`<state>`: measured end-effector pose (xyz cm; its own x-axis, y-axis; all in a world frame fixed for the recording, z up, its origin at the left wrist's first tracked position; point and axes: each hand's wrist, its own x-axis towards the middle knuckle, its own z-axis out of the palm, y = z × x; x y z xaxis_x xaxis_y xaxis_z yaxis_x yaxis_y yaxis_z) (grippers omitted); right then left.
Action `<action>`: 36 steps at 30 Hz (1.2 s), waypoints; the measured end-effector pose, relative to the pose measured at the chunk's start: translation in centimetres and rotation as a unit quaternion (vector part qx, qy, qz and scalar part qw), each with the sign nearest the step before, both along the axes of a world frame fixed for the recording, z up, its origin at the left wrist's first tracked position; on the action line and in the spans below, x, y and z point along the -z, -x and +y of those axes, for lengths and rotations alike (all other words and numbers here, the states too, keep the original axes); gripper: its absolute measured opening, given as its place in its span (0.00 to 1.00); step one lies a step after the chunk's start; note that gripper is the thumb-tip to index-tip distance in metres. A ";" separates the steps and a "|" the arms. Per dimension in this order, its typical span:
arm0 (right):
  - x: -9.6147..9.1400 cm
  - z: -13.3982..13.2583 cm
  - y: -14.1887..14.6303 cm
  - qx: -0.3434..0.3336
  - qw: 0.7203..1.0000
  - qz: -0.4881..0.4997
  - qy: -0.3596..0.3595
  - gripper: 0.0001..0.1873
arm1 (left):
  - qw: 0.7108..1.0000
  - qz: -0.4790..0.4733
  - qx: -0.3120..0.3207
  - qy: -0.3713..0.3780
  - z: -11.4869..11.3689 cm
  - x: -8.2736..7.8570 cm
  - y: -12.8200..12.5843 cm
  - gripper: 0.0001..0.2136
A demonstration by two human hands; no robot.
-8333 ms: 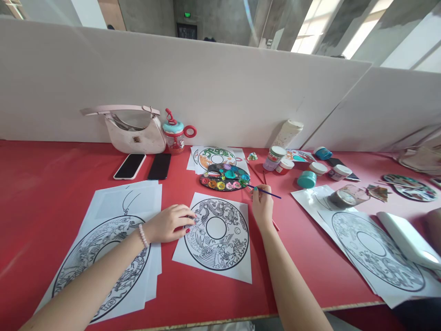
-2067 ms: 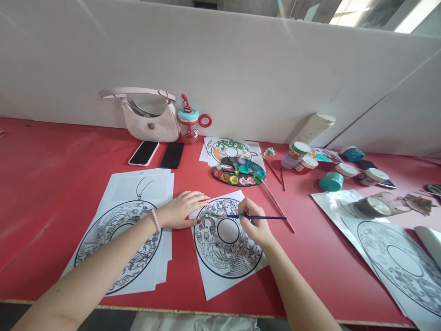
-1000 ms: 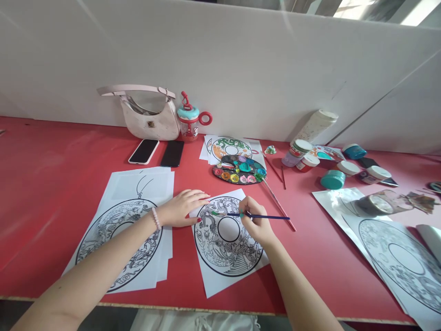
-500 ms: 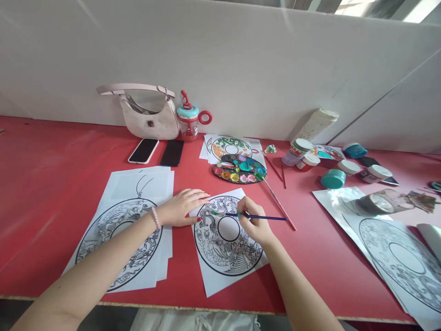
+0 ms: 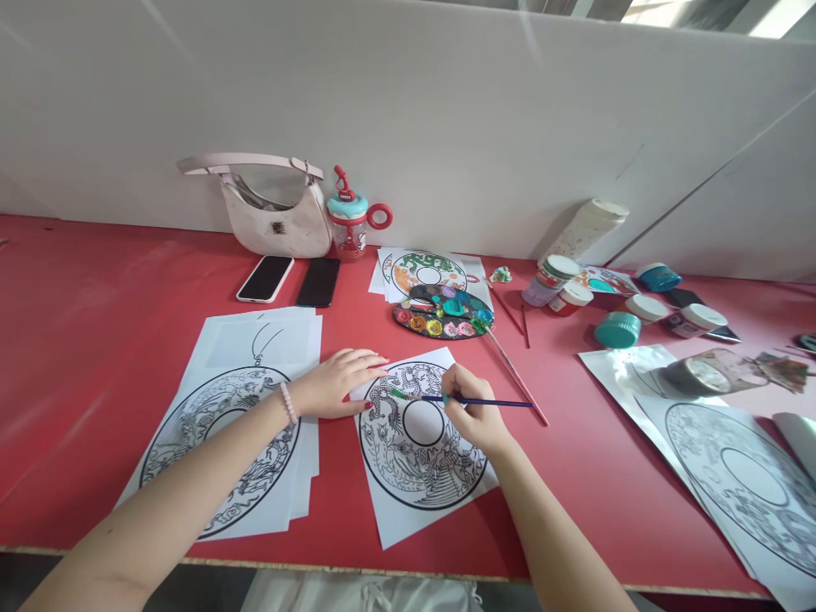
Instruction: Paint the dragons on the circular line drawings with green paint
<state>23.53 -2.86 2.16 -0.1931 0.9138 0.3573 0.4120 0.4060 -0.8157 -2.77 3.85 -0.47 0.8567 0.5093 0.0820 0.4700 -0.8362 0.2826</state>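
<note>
A white sheet [image 5: 408, 510] printed with a black round dragon design lies on the red table [image 5: 95, 289] in front of me. My left hand [image 5: 335, 382] lies flat with fingers stretched out, pressing the sheet's left edge. My right hand [image 5: 475, 416] is pinched on a thin blue paintbrush [image 5: 490, 402]. The brush lies almost level, its green tip touching the upper left of the design. A round palette [image 5: 443, 316] with many paint blobs sits just behind the sheet.
A stack of larger printed sheets [image 5: 255, 348] lies at left. Two phones [image 5: 264, 279], a pink bag [image 5: 274, 221] and a small bottle [image 5: 349, 223] stand by the white partition. Paint jars [image 5: 615, 330], loose brushes [image 5: 516, 374] and more sheets [image 5: 739, 459] fill the right side.
Earlier my right hand held the brush at the palette; it has since come to the design. Over the last second the brush tip barely shifts on the upper left of the drawing.
</note>
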 end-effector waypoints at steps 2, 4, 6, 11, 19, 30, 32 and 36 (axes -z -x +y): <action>-0.1 0.0 -0.1 0.005 1.000 0.002 -0.002 0.08 | 1.000 0.002 0.000 0.001 0.0 0.0 0.0 0.28; -0.1 0.0 -0.1 0.007 1.000 0.002 -0.007 0.08 | 1.000 0.003 0.000 0.002 0.0 0.0 0.0 0.28; 0.0 0.0 -0.1 0.003 1.000 -0.002 -0.010 0.08 | 1.000 0.001 0.000 0.003 0.0 0.0 0.0 0.28; 0.0 0.0 -0.1 -0.001 1.000 -0.006 0.000 0.09 | 1.000 -0.006 -0.001 0.004 0.0 0.0 0.0 0.27; 0.1 0.0 -0.1 0.006 1.000 -0.009 -0.012 0.08 | 1.000 0.009 -0.002 -0.003 0.0 0.1 0.0 0.27; 0.1 0.0 0.0 -0.007 1.000 -0.015 -0.010 0.09 | 1.000 0.014 -0.001 -0.002 0.0 0.1 0.0 0.28; 0.0 0.0 0.0 -0.004 1.000 -0.012 -0.011 0.09 | 1.000 0.014 0.000 -0.003 0.0 0.1 0.0 0.28; -0.1 0.0 0.1 -0.010 1.000 -0.019 -0.006 0.09 | 1.000 0.011 -0.004 0.001 0.0 0.0 0.0 0.28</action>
